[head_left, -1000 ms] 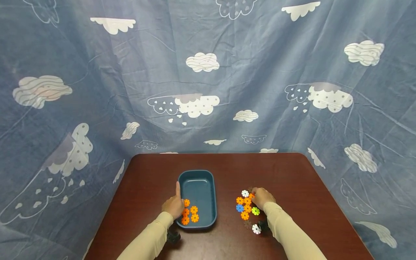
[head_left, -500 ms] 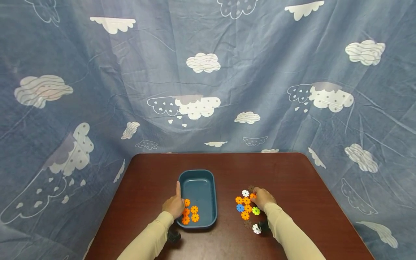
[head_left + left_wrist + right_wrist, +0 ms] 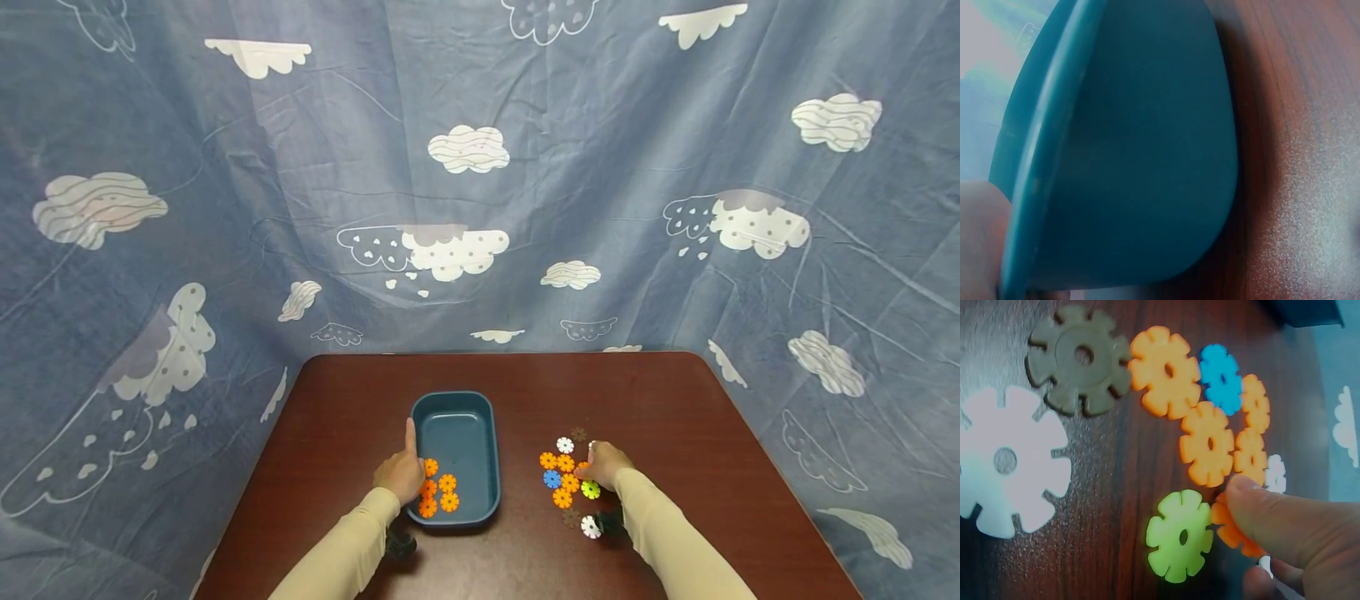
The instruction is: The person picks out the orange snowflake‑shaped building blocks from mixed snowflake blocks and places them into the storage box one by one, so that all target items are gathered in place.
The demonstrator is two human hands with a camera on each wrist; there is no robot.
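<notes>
In the head view, my left hand (image 3: 400, 477) holds the left wall of a dark teal plastic tray (image 3: 495, 467), its index finger stretched along the rim. Several orange notched discs (image 3: 449, 502) lie inside, near that hand. Over a loose group of discs to the right, my right hand (image 3: 606, 464) pinches an orange notched disc (image 3: 1230, 528); the thumb lies on its face and the fingers are partly hidden. Beside it sits a yellow-green disc (image 3: 1179, 536). A white piece (image 3: 1265, 565) shows by the right fingers.
Around the right hand lie more orange discs (image 3: 1165, 372), a blue disc (image 3: 1221, 379), brown discs (image 3: 1063, 359) and white discs (image 3: 1019, 462). All are on a dark wooden table (image 3: 525, 567). A cloud-patterned curtain (image 3: 480, 200) hangs behind the table.
The right hand has moved slightly nearer, drawing the orange disc towards the yellow-green one. A white piece now shows at its far side. The left hand and tray stay put.
</notes>
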